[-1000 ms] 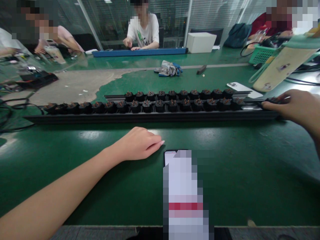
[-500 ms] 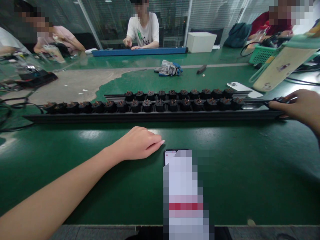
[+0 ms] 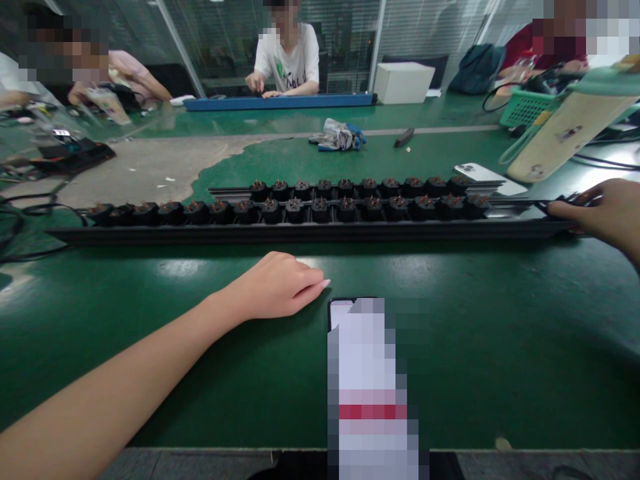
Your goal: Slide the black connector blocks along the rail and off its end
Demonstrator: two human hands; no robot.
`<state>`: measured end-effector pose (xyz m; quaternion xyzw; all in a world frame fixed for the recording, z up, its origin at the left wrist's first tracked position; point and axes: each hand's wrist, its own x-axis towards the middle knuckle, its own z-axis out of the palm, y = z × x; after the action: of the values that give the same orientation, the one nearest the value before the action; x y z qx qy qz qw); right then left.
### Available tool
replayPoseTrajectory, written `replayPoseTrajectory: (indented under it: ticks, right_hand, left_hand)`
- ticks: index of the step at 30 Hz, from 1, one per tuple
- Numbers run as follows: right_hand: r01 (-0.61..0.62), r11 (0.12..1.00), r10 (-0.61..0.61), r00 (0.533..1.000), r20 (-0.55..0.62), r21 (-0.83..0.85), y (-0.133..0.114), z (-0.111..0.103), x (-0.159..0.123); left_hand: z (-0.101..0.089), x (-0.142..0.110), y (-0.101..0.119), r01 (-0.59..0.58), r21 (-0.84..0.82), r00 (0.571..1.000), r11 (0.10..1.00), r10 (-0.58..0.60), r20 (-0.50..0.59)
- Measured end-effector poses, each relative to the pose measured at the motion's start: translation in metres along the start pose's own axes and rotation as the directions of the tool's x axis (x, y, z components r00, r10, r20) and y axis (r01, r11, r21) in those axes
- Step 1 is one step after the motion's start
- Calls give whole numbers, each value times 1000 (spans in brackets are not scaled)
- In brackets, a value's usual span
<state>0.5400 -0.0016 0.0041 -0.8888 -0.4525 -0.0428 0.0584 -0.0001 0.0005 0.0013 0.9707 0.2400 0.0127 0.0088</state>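
My left hand (image 3: 283,285) rests on the green table with its fingers curled and pressed together, nothing visible in them. Just right of its fingertips lies a phone (image 3: 341,313), mostly covered by blurred blocks. Beyond the hand runs a long black power strip housing (image 3: 310,235), holding a row of round black sockets (image 3: 320,210) with copper contacts sticking up. At its right end my right hand (image 3: 607,210) is closed, thumb against fingers, around something dark; the fingers hide most of it. A second strip (image 3: 233,193) with similar sockets lies directly behind.
White phone (image 3: 487,177), tilted bottle (image 3: 565,130) and green basket (image 3: 525,110) stand at the right. Crumpled gloves (image 3: 339,135) lie mid-table. Black cables (image 3: 30,212) spread at left. Across the table a person (image 3: 287,60) works at a blue bar (image 3: 280,102); others sit at both sides.
My right hand has shifted slightly to the right at the strip's end. The left hand, the strips and the phone stay put.
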Motion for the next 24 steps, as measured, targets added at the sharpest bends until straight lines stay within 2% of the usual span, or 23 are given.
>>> replayPoseTrajectory:
  ticks: [9, 17, 24]
  right_hand:
    - [-1, 999, 3, 999, 40, -46, 40, 15, 24]
    - [50, 998, -47, 996, 82, -43, 43, 17, 30]
    - [0, 999, 8, 989, 150, -52, 37, 18, 34]
  left_hand:
    - [-1, 0, 0, 5, 7, 1000, 1000, -6, 10]
    - [-1, 0, 1, 0, 4, 1000, 1000, 1, -8]
    - [-1, 0, 0, -14, -8, 999, 1000, 14, -29]
